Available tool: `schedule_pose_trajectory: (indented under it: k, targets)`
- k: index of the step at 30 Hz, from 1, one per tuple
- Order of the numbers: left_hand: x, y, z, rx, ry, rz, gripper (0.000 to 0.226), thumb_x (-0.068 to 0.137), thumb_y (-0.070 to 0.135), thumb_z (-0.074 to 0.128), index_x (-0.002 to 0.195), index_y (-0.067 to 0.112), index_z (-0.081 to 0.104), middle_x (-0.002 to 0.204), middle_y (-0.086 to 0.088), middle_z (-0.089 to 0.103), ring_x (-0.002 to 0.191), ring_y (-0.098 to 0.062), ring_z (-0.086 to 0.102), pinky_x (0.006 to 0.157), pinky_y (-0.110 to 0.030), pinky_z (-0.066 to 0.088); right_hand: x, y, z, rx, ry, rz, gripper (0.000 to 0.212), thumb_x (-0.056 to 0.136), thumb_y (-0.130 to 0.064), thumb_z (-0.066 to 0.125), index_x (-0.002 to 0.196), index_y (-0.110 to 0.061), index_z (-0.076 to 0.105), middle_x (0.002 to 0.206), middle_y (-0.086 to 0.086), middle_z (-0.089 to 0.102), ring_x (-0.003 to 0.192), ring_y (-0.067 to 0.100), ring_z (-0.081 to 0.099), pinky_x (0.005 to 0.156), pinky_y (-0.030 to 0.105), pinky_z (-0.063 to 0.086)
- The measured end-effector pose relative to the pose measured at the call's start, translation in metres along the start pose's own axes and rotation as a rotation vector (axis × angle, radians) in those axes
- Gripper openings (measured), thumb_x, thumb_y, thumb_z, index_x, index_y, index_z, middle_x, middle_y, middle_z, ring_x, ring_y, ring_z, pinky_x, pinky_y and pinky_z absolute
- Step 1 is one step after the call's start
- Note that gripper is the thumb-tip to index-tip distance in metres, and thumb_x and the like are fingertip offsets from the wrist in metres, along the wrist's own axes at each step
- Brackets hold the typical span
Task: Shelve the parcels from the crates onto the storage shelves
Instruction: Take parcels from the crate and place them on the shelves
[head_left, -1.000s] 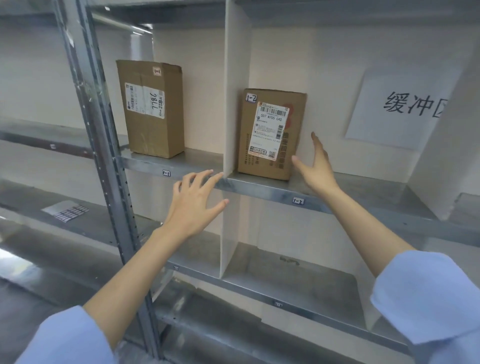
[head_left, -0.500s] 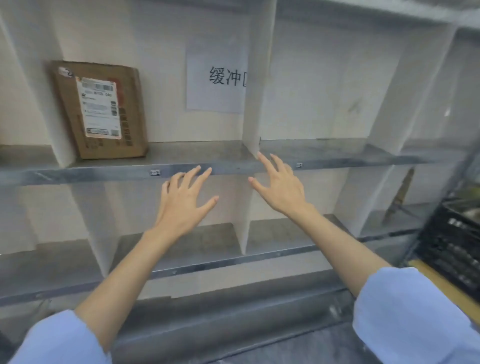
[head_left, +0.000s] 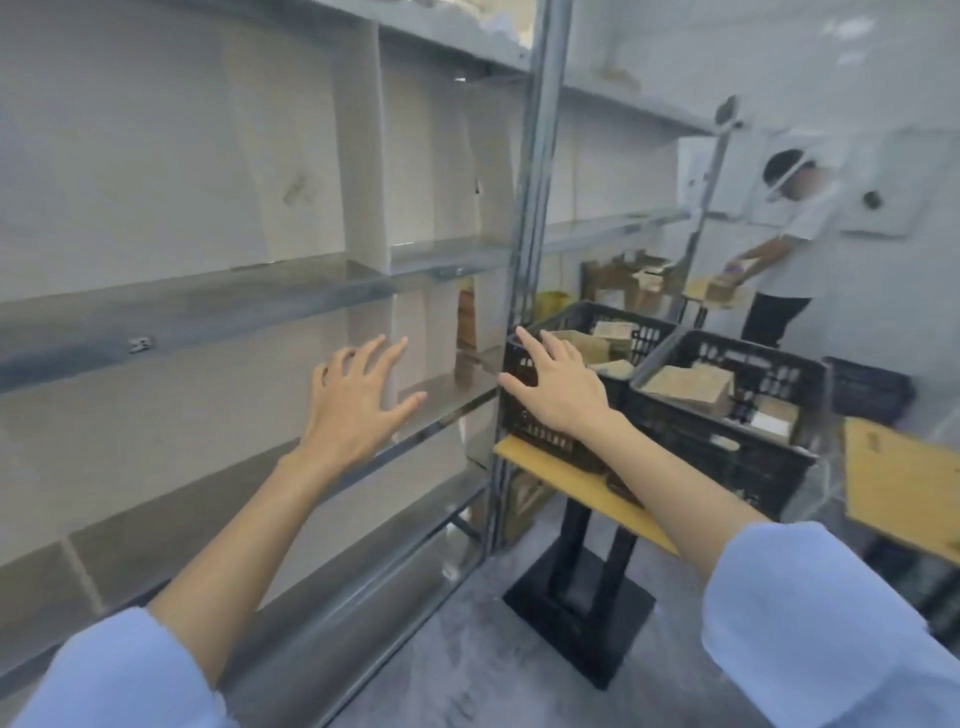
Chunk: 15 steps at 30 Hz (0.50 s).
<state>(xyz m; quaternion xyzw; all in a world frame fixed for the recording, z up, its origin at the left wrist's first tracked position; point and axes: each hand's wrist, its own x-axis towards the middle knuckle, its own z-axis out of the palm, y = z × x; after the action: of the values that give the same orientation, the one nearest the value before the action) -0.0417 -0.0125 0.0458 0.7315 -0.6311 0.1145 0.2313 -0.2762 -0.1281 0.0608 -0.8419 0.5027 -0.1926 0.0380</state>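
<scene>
I am holding my left hand (head_left: 358, 405) out to the left of the upright post (head_left: 530, 208). Its fingers are spread and relaxed, gripping nothing, in front of the storage shelves (head_left: 208, 306). I am reaching my right hand (head_left: 558, 389) just to the right of the post, fingers straight and empty. It is hovering in front of the near corner of the nearer crate (head_left: 532, 434), and I cannot tell whether it is touching the rim. The parcels (head_left: 685, 387) are lying in that crate and in the second crate (head_left: 727, 457) further right of the post. The nearer crate is sitting on a yellow board (head_left: 540, 465). Well right of the post and farther back, another person (head_left: 795, 234) is standing with an arm stretched out.
</scene>
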Motion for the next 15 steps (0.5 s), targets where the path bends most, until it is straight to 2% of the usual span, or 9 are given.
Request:
schedule_pose_trajectory:
  k: [6,11,15]
  targets:
    - [0.074,0.138,0.080,-0.107,-0.030,0.155,0.069,0.093,0.065,0.040,0.153,0.038,0.021,0.158,0.004,0.027,0.140,-0.025,0.023,0.111,-0.044,0.021,0.002,0.157,-0.034,-0.031,0.004,0.190,0.071,0.098,-0.062,0.038,0.158,-0.035,0.009,0.166,0.002,0.012,0.152,0.028,0.007,0.118,0.047,0.025]
    - [0.130,0.222,0.132,-0.173,-0.077,0.268,0.069,0.093,0.065,0.040,0.153,0.037,0.021,0.158,0.006,0.027,0.142,-0.025,0.022,0.114,-0.047,0.021,0.005,0.253,-0.043,-0.012,0.031,0.318,0.072,0.097,-0.059,0.043,0.157,-0.033,0.012,0.165,0.002,0.015,0.151,0.027,0.012,0.117,0.049,0.029]
    - [0.173,0.272,0.186,-0.213,-0.123,0.361,0.069,0.092,0.066,0.039,0.153,0.038,0.021,0.158,0.007,0.027,0.141,-0.023,0.022,0.112,-0.045,0.021,0.011,0.319,-0.037,0.013,0.054,0.407,0.071,0.097,-0.055,0.047,0.157,-0.032,0.015,0.165,0.003,0.016,0.151,0.028,0.013,0.119,0.050,0.026]
